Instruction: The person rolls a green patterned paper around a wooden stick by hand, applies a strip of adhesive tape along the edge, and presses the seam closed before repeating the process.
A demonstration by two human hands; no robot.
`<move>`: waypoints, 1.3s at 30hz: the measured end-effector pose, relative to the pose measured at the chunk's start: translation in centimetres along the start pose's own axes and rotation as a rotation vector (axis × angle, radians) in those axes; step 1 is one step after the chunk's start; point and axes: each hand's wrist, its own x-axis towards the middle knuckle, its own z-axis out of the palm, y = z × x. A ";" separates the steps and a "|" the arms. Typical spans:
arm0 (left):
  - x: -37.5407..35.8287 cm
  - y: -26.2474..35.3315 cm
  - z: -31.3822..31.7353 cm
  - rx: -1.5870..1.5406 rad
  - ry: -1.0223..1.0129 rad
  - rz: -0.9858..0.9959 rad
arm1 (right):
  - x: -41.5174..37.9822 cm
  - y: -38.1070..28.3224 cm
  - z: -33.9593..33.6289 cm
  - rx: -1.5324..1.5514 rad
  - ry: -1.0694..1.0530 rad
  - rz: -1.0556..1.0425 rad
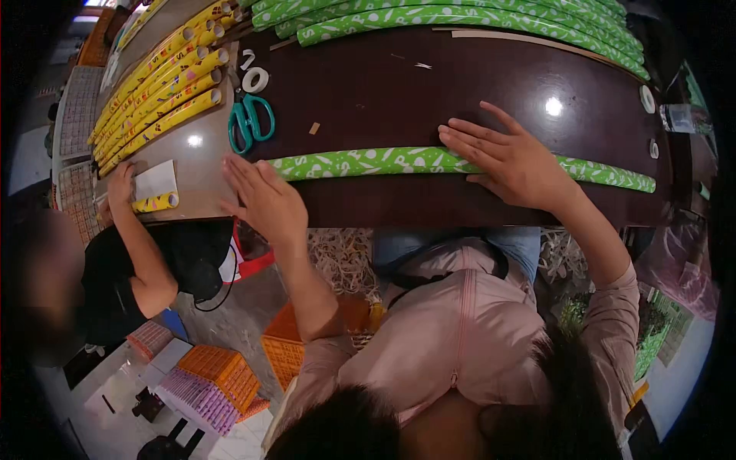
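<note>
A long green patterned roll (368, 162) lies across the dark table near its front edge. My left hand (268, 201) rests at the roll's left end, fingers stretched out and covering that end. Over the right part of the roll lies my right hand (510, 161), palm down with its fingers spread. Teal-handled scissors (251, 124) lie just beyond my left hand, below a roll of white tape (254, 80). A small tan scrap (314, 129) sits on the table between the scissors and my right hand.
Green rolls (460, 23) are stacked along the table's far side. Yellow rolls (165, 96) lie at the far left. A co-worker's hand (121, 184) is beside a white sheet (156, 181) and a yellow roll. Two tape rolls (647, 100) sit at the right edge. Orange crates (285, 345) stand below.
</note>
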 end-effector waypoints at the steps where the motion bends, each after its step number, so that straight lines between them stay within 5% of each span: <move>1: 0.4 -0.4 -0.4 0.019 0.052 0.050 | 0.2 0.0 0.0 -0.007 -0.001 0.011; 5: 0.0 2.8 -1.3 -0.075 0.152 0.061 | -0.1 0.1 0.1 -0.089 -0.009 -0.033; 15: -5.0 15.3 -0.8 -0.173 -0.085 0.511 | -0.3 0.4 0.7 -0.005 0.059 -0.021; 24: -5.0 9.7 -0.3 0.035 -0.061 0.346 | -0.6 0.3 1.1 0.011 0.085 -0.018; 29: -4.5 9.2 -1.0 -0.455 -0.179 0.272 | -0.7 0.3 1.2 -0.006 0.116 -0.036; 32: -5.0 10.2 -1.3 -0.526 -0.300 0.406 | -0.7 0.3 1.2 -0.017 0.112 -0.041; 39: -5.3 10.9 -0.8 -0.490 -0.311 0.381 | -0.7 0.2 1.1 -0.022 0.118 -0.030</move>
